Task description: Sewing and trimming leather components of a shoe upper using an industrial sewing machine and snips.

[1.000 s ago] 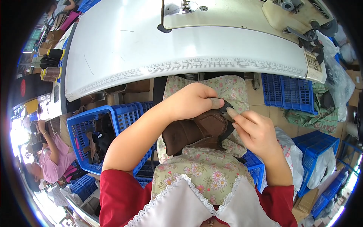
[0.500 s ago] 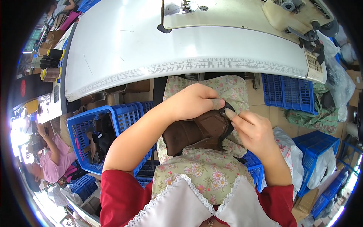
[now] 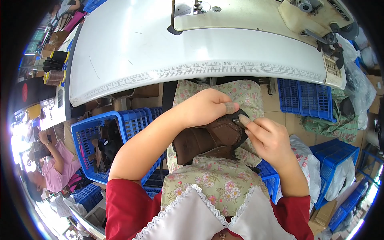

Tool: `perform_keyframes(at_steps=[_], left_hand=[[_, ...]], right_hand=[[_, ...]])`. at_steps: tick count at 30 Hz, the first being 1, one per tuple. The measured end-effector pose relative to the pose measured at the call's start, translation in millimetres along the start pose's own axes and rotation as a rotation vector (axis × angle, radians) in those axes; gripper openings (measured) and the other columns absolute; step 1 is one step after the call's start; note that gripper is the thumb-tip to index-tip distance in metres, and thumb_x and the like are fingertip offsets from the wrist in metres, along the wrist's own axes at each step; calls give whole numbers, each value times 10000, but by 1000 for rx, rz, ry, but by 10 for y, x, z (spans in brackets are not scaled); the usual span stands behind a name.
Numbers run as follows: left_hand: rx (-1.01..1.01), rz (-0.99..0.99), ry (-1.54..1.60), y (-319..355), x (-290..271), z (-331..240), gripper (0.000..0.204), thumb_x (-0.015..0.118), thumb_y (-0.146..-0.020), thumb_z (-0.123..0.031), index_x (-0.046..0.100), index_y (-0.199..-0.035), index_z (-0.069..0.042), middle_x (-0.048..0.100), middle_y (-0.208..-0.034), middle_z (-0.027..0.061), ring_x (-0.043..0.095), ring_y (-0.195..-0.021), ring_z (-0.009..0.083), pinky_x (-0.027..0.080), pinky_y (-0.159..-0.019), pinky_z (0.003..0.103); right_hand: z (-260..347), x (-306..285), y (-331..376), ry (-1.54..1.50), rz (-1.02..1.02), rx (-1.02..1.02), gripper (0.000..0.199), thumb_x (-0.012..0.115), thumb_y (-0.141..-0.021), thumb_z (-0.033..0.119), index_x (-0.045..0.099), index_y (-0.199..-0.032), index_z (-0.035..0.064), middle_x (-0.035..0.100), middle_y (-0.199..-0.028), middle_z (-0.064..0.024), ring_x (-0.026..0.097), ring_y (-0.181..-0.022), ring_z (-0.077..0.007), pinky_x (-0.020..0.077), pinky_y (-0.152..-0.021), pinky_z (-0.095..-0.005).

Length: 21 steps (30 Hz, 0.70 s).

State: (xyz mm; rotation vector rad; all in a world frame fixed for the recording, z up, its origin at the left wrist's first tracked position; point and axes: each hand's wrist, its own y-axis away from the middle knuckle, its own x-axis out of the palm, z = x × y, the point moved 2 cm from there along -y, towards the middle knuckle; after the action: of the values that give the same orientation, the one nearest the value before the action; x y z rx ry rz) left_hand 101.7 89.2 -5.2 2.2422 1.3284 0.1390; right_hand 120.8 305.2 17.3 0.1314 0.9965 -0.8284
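Observation:
A brown shoe upper [image 3: 200, 140] with a dark edge lies across my lap on a flowered apron [image 3: 224, 182]. My left hand [image 3: 208, 108] is closed on its far edge, thumb and fingers pinching the dark rim. At the upper's right end my right hand [image 3: 266, 136] is closed in a pinch close to that rim. A small pale glint shows at its fingertips; whether it is a tool or part of the upper is too small to tell. Tan wraps cover a digit on each hand. The left palm and the upper's underside are hidden.
Ahead stands a white sewing table [image 3: 160, 48] with a ruler along its front edge and a sewing machine [image 3: 240, 16]. Blue baskets stand on the left [image 3: 98, 146] and right [image 3: 308, 100]. Clear plastic bags hang at the right. A person in pink [image 3: 60, 172] sits far left.
My right fingertips have shifted very slightly along the upper's dark rim, which has tilted a little. The left hand's hold stays nearly the same.

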Motion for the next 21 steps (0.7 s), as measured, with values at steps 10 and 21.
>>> perform_keyframes(at_steps=[10, 21], left_hand=[[40, -9, 4, -9, 22, 2, 386, 601, -934, -320, 642, -818, 45, 514, -613, 128, 443, -610, 157, 440, -621, 349], [34, -12, 10, -13, 29, -36, 376, 615, -920, -305, 636, -786, 46, 524, -617, 145, 452, -600, 176, 436, -617, 365]], right_hand=[[-18, -7, 29, 50, -23, -13, 437, 751, -710, 2, 688, -1131, 97, 595, -826, -74, 594, -636, -248, 477, -543, -352], [-34, -45, -56, 76, 24, -117, 434, 689, -699, 4, 689, -1124, 93, 530, -773, -54, 572, -641, -220, 475, -540, -338]])
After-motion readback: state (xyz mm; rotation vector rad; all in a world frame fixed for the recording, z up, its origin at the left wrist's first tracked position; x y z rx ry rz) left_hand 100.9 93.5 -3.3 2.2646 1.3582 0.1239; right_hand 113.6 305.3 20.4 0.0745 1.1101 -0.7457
